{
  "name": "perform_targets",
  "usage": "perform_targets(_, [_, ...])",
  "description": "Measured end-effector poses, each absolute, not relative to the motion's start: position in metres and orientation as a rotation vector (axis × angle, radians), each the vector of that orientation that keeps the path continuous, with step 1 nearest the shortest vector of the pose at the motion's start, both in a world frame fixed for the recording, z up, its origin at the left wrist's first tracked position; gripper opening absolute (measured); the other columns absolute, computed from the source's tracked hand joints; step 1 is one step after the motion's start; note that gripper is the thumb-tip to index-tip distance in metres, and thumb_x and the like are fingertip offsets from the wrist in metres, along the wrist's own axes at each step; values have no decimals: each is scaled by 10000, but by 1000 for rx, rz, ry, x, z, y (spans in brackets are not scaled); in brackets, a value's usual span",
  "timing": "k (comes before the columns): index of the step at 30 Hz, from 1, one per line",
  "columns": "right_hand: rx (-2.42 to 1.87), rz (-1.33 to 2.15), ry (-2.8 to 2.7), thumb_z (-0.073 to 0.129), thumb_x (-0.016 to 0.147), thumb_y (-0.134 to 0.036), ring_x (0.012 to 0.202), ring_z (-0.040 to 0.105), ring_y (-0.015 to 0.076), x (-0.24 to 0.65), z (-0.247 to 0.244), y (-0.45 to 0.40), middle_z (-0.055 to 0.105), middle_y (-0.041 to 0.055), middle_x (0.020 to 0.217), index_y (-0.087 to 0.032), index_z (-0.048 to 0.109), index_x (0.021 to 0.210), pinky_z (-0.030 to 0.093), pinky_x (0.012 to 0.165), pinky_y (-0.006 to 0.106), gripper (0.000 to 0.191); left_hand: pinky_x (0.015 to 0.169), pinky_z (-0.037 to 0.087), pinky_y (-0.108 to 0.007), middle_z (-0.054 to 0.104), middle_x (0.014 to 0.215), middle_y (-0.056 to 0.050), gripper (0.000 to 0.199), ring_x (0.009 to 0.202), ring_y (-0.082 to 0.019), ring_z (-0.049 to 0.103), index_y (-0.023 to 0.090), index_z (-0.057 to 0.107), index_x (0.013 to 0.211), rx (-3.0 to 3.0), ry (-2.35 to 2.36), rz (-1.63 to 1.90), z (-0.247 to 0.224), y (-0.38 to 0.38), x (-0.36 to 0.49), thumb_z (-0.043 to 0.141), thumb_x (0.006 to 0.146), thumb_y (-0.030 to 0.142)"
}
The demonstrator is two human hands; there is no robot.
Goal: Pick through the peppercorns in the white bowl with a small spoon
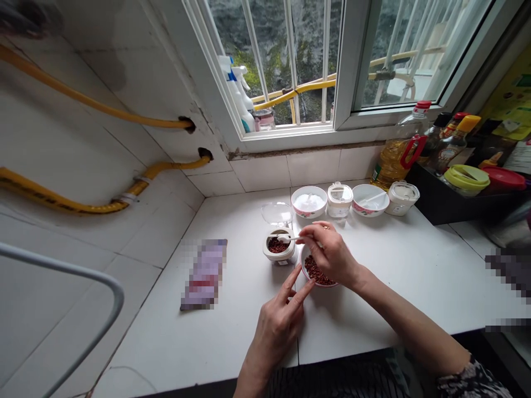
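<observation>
My right hand point(331, 251) grips a small white spoon point(286, 238), whose bowl is over the mouth of a seasoning jar point(279, 254). Reddish-brown peppercorn-like grains show inside this jar, and its clear lid point(277, 213) stands flipped back. Just right of the jar sits a bowl point(318, 284) holding more of the same grains, partly hidden beneath my right hand. My left hand point(281, 318) has its fingers stretched out, the tips at the near left rim of that bowl. Whether the spoon carries grains is too small to tell.
Along the back stand a bowl of white powder point(309, 202), a lidded jar point(340, 200), a bowl with a white spoon point(370, 200) and another jar point(402, 198). An oil bottle point(396, 152) is behind them. A blurred purple packet point(206, 273) lies left.
</observation>
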State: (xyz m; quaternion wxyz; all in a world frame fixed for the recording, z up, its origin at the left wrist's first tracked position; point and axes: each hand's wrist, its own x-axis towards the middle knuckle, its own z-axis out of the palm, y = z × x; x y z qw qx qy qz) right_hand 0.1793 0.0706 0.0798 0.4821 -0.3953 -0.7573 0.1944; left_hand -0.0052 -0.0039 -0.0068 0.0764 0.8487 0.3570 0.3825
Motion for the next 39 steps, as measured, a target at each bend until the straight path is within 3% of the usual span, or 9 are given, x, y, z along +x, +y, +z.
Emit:
perform_targets(5, [-908,250,-1936,489,991,-156,736,715,188,188,80,71,790,28,826,-223,656,963,473,1040,472,183,744,620,-242,476,1556,-184,589,828,-118,717,246,527,1470,2554,1078,1149,-5,-4,-5,441,944,-5])
perform_targets(8, [-1051,343,-1776,520,989,-195,875,718,223,208,85,71,765,33,781,-221,673,956,526,916,403,159,744,615,-238,494,1540,-183,584,822,-113,711,243,533,1461,2546,1074,1171,-4,-4,-4,442,943,-12])
perform_targets(13, [-1186,444,-1862,497,964,-155,692,671,188,236,77,74,718,8,682,-209,675,911,518,753,334,193,746,613,-244,497,1531,-198,576,828,-117,705,231,543,1450,2538,1072,1163,-5,-3,-4,451,940,-21])
perform_targets(19, [-1241,360,-2064,522,905,-79,673,658,176,231,62,76,760,20,742,-207,693,826,429,1029,474,228,734,606,-228,493,1536,-185,591,822,-111,700,246,537,1461,2532,1069,1166,-6,-4,-4,450,942,-24])
perform_targets(22, [-1221,505,-2036,523,901,-91,671,663,168,227,64,74,755,4,716,-211,691,795,410,1056,484,232,730,603,-226,491,1537,-189,589,814,-110,698,239,541,1459,2535,1066,1159,-5,-4,-5,457,939,-26])
perform_targets(25, [-1223,658,-1891,520,899,-133,663,662,170,228,70,72,717,-11,627,-217,668,752,473,962,419,225,735,601,-225,484,1542,-190,590,824,-110,698,239,539,1459,2528,1065,1154,-5,-4,-5,457,940,-28])
perform_targets(30, [-1223,993,-1623,523,868,-234,573,626,157,233,76,73,680,-6,581,-199,653,758,513,647,298,174,735,602,-226,489,1538,-190,583,820,-109,698,234,545,1453,2529,1062,1155,-5,-4,-5,457,940,-28])
perform_targets(39, [-1250,1051,-1575,547,817,-278,567,606,150,229,74,73,658,-6,578,-199,647,734,497,609,282,152,732,603,-230,487,1542,-181,601,819,-112,699,246,536,1463,2527,1064,1165,-6,-4,-5,457,935,-29])
